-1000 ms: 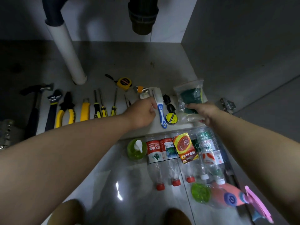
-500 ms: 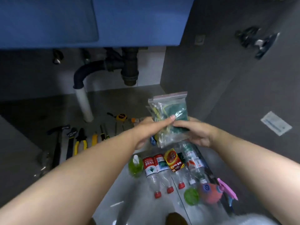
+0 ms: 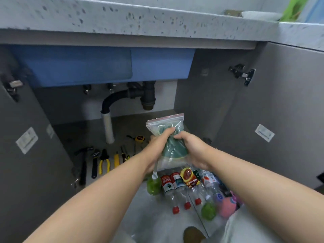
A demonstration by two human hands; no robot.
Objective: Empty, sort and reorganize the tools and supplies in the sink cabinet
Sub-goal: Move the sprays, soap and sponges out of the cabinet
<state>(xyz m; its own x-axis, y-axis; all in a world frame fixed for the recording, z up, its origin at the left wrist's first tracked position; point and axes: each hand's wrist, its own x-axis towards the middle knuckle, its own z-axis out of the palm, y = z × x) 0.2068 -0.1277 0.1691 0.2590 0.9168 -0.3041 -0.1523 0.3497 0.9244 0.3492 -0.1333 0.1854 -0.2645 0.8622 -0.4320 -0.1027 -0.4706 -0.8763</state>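
Speckled grey countertop [image 3: 157,18] runs across the top of the frame. Below it the cabinet [image 3: 201,102] stands open, its two doors [image 3: 280,120] swung out to the left and right edges. The blue sink [image 3: 87,67] hangs under the countertop, and the dark drain pipe [image 3: 149,97] drops from it at centre.

On the pale floor [image 3: 157,221], lower centre, a row of bottles [image 3: 175,186] lies side by side with the caps toward me. A green soap bottle [image 3: 154,187] sits at its left end and a pink spray bottle [image 3: 226,207] at its right. On the bottom of the cabinet, centre left, my tools [image 3: 105,160] lie in a line: hammer [image 3: 83,165], wrench [image 3: 94,165], pliers [image 3: 104,163], yellow knife [image 3: 116,159] and screwdrivers [image 3: 124,155]. The tape measure [image 3: 139,138] is further back.

In the middle of the frame I hold the zip bag [image 3: 166,122] up in the air, above the bottles and touching nothing else. Green scouring pads show through the plastic. My left hand [image 3: 157,144] grasps it from the left, fingers [image 3: 169,131] curled across its front. My right hand [image 3: 192,148] grasps its right side with the thumb pressed in.

As I judge it, the risk lies in the bag itself. It is soft, slick plastic and I am squeezing its middle, so it could slide out of my fingers. It would land on the bottles, and round ones lying on a smooth floor would roll out of their row. I cannot tell whether the seal along the top is fully closed. If it is not, the squeeze could force it open and spill the pads.
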